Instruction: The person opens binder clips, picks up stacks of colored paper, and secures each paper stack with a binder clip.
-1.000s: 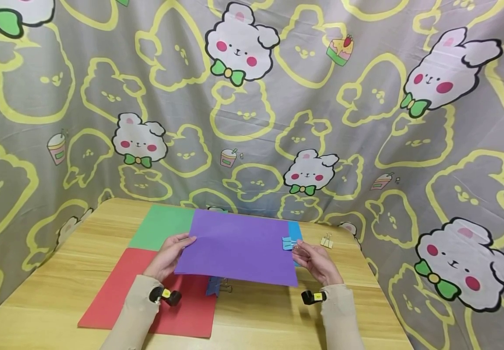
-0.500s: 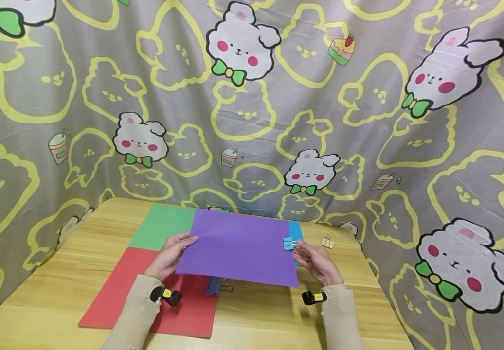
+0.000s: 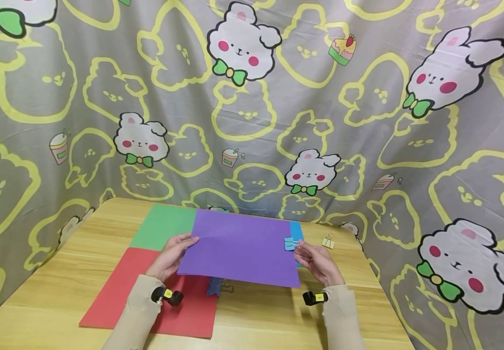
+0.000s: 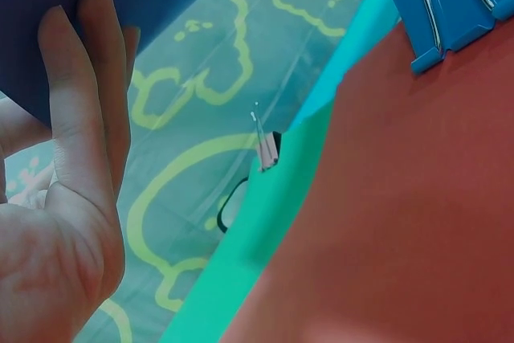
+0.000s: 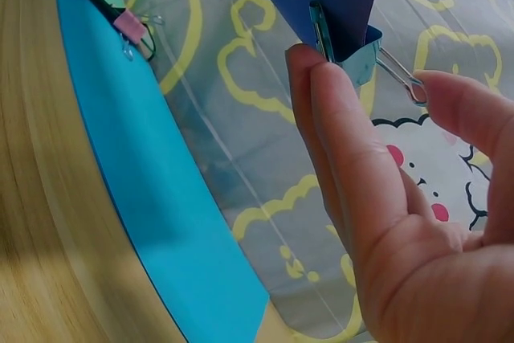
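Left hand (image 3: 169,255) pinches purple paper (image 3: 239,248); right hand (image 3: 319,263) pinches its light-blue clip (image 3: 289,244). Paper partly hides blue sheet (image 3: 297,230); yellow clip (image 3: 328,242) near desk's (image 3: 269,321) far right corner.

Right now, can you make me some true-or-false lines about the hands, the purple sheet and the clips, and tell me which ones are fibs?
1. The left hand holds the purple sheet. True.
2. The right hand holds the light blue clip. True.
3. The light blue clip is on the purple sheet's left edge. False: it is on the right edge.
4. The yellow clip sits on the table. True.
5. The purple sheet lies flat on the table. False: it is held up above the table.
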`<act>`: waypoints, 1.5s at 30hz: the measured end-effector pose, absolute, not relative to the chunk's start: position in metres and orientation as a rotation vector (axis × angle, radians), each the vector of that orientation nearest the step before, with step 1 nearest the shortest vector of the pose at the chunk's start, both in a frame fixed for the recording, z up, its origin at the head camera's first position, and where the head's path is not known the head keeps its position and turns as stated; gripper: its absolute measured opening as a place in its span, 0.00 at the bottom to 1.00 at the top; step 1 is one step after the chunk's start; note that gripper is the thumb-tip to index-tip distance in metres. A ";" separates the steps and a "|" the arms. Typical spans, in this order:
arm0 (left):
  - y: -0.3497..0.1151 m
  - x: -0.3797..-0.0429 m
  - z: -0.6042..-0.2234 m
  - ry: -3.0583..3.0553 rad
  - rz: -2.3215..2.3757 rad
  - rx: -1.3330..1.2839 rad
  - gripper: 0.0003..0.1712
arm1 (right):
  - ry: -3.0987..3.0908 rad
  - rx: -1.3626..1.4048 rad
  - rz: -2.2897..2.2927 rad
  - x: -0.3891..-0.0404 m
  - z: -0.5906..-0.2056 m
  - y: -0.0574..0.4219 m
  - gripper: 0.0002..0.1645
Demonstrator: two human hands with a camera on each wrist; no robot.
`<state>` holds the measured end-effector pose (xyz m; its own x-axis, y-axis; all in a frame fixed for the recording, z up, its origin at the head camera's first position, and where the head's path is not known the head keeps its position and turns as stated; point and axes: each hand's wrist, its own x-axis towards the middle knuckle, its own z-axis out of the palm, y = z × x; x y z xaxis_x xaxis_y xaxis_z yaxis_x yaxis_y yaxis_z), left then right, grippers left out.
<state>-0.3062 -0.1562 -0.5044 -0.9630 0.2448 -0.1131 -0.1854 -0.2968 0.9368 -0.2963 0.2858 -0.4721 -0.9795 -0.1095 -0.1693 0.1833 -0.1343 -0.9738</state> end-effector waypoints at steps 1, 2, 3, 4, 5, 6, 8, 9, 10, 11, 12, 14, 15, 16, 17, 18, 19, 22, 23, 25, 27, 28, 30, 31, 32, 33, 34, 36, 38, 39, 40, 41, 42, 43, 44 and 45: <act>-0.156 -0.306 -0.504 1.674 2.337 0.073 0.33 | 1.922 0.079 -2.229 -0.296 -0.473 0.286 0.31; -0.156 -0.306 -0.504 1.672 2.337 0.077 0.33 | 1.915 0.077 -2.234 -0.297 -0.473 0.287 0.29; -0.156 -0.306 -0.504 1.668 2.338 0.084 0.32 | 1.907 0.076 -2.240 -0.297 -0.473 0.287 0.26; -0.156 -0.306 -0.504 1.663 2.338 0.091 0.31 | 1.897 0.081 -2.249 -0.297 -0.473 0.287 0.23; -0.156 -0.306 -0.504 1.660 2.338 0.098 0.30 | 1.890 0.082 -2.255 -0.297 -0.473 0.287 0.20; -0.156 -0.306 -0.504 1.655 2.342 0.103 0.30 | 1.883 0.078 -2.258 -0.296 -0.472 0.288 0.19; -0.156 -0.307 -0.504 1.655 2.337 0.116 0.31 | 1.878 0.079 -2.266 -0.296 -0.472 0.287 0.18; -0.156 -0.307 -0.504 1.657 2.336 0.117 0.32 | 1.879 0.086 -2.267 -0.295 -0.471 0.287 0.18; -0.156 -0.307 -0.504 1.659 2.335 0.117 0.34 | 1.883 0.095 -2.269 -0.295 -0.471 0.287 0.19; -0.156 -0.306 -0.504 1.659 2.335 0.115 0.35 | 1.890 0.100 -2.266 -0.295 -0.471 0.287 0.21; -0.156 -0.306 -0.504 1.661 2.333 0.115 0.36 | 1.896 0.112 -2.267 -0.295 -0.471 0.287 0.23; -0.156 -0.306 -0.504 1.664 2.332 0.106 0.38 | 1.915 0.113 -2.260 -0.295 -0.471 0.286 0.28; -0.156 -0.306 -0.504 1.666 2.332 0.100 0.38 | 1.923 0.114 -2.257 -0.295 -0.472 0.286 0.31; -0.155 -0.307 -0.504 1.671 2.330 0.097 0.38 | 1.929 0.115 -2.256 -0.295 -0.472 0.286 0.33; -0.155 -0.307 -0.504 1.674 2.330 0.091 0.38 | 1.936 0.117 -2.255 -0.295 -0.472 0.285 0.35; -0.155 -0.307 -0.504 1.677 2.332 0.083 0.38 | 1.941 0.117 -2.255 -0.295 -0.472 0.285 0.36; -0.155 -0.307 -0.504 1.679 2.334 0.077 0.38 | 1.947 0.116 -2.252 -0.295 -0.472 0.285 0.36; -0.154 -0.308 -0.504 1.687 2.330 0.071 0.38 | 1.947 0.141 -2.268 -0.295 -0.472 0.284 0.35; -0.154 -0.308 -0.504 1.685 2.334 0.066 0.38 | 1.950 0.142 -2.268 -0.296 -0.473 0.284 0.35; -0.154 -0.308 -0.504 1.679 2.333 0.075 0.38 | 1.939 0.156 -2.285 -0.296 -0.473 0.283 0.33; -0.154 -0.308 -0.504 1.668 2.338 0.081 0.37 | 1.925 0.175 -2.305 -0.297 -0.473 0.283 0.29; -0.154 -0.308 -0.504 1.664 2.339 0.091 0.36 | 1.921 0.179 -2.309 -0.297 -0.473 0.283 0.27; -0.154 -0.308 -0.504 1.657 2.340 0.104 0.34 | 1.919 0.190 -2.312 -0.297 -0.473 0.283 0.22; -0.154 -0.307 -0.504 1.656 2.346 0.107 0.33 | 1.931 0.186 -2.301 -0.297 -0.473 0.283 0.20; -0.154 -0.307 -0.503 1.660 2.343 0.112 0.31 | 1.936 0.182 -2.291 -0.297 -0.473 0.283 0.18; -0.153 -0.307 -0.503 1.663 2.339 0.115 0.30 | 1.941 0.177 -2.278 -0.297 -0.473 0.284 0.16; -0.153 -0.307 -0.503 1.670 2.334 0.122 0.31 | 1.938 0.170 -2.267 -0.296 -0.472 0.284 0.15; -0.153 -0.306 -0.502 1.674 2.330 0.122 0.32 | 1.917 0.136 -2.247 -0.296 -0.471 0.285 0.15; -0.153 -0.305 -0.502 1.675 2.326 0.125 0.36 | 1.843 0.089 -2.255 -0.296 -0.471 0.285 0.16; -0.153 -0.305 -0.502 1.674 2.327 0.123 0.37 | 1.799 0.055 -2.258 -0.296 -0.471 0.285 0.16; -0.153 -0.305 -0.501 1.673 2.326 0.123 0.39 | 1.755 0.018 -2.259 -0.296 -0.470 0.285 0.17; -0.153 -0.304 -0.501 1.670 2.326 0.123 0.40 | 1.713 -0.018 -2.259 -0.296 -0.470 0.285 0.17; -0.153 -0.304 -0.501 1.669 2.326 0.123 0.41 | 1.673 -0.051 -2.257 -0.296 -0.469 0.285 0.18; -0.153 -0.304 -0.500 1.669 2.327 0.121 0.42 | 1.641 -0.081 -2.253 -0.296 -0.469 0.285 0.18; -0.153 -0.304 -0.500 1.669 2.327 0.118 0.42 | 1.615 -0.105 -2.249 -0.296 -0.469 0.284 0.19; -0.152 -0.304 -0.500 1.670 2.325 0.122 0.42 | 1.601 -0.124 -2.241 -0.297 -0.469 0.284 0.18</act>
<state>-0.3042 -0.1525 -0.5002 -0.9585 0.2699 -0.0914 -0.1728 -0.2954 0.9396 -0.2966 0.2839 -0.4686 -0.9232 -0.3551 -0.1472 0.2543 -0.2770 -0.9266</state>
